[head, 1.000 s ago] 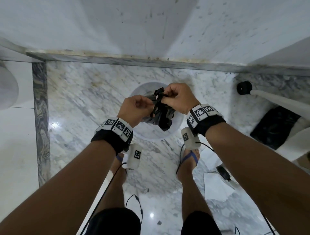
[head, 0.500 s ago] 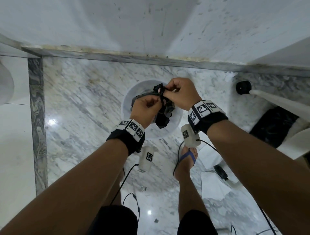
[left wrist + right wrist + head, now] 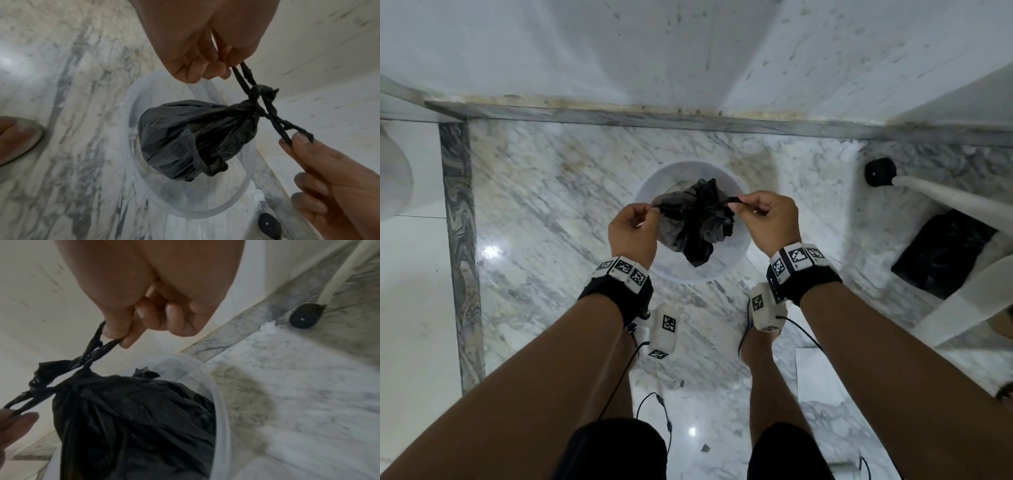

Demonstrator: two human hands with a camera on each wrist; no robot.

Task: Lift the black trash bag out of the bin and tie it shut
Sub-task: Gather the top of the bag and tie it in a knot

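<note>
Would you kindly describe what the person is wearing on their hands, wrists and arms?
Both hands are bare, the left hand and the right hand, and both forearms are uncovered, without sleeves. Each wrist carries a black wristband topped with white blocks printed with black-and-white square markers. A white camera pod bearing similar markers hangs beneath each wrist, trailing a thin black cable.

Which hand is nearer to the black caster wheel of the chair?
Right. The right hand pinches a bag tie toward the caster wheel; the left hand pinches the other tie across the bin.
</note>
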